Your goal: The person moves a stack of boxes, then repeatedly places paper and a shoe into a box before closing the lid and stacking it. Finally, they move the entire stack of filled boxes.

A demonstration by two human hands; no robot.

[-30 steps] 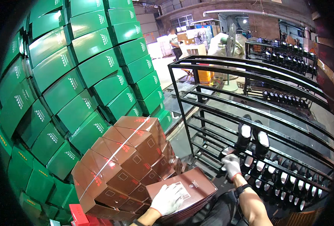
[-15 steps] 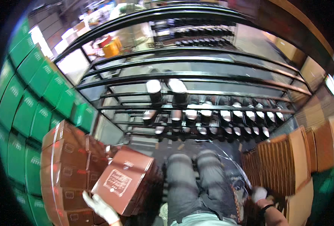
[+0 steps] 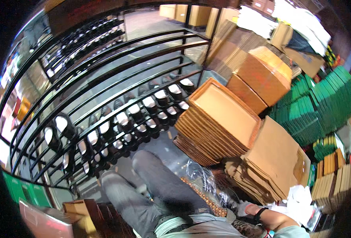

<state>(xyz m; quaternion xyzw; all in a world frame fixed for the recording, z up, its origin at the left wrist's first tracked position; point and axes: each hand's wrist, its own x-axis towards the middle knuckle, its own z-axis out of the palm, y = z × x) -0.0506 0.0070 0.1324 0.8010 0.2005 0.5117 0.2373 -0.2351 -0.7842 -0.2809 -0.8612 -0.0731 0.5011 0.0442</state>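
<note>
My right hand [image 3: 243, 207], in a white glove with a black watch at the wrist, reaches down low at the right, beside crumpled clear plastic [image 3: 205, 177] and the foot of a pile of flat cardboard sheets [image 3: 276, 158]. Whether its fingers hold anything is hidden. My left hand is out of view. A reddish-brown shoebox [image 3: 44, 224] lies at the lower left edge next to small brown boxes [image 3: 81, 209]. My legs in dark jeans [image 3: 155, 190] fill the lower middle.
A black metal rack [image 3: 104, 75] with rows of dark shoes [image 3: 128, 113] curves across the left. A tilted stack of tan box trays [image 3: 223, 119] stands right of it. Green boxes [image 3: 322, 105] and white paper [image 3: 298, 197] lie at the right.
The view has swung to the right, from the wall of green boxes to the cardboard piles. My left hand with the reddish-brown box has left the picture; my right hand now reaches low right.
</note>
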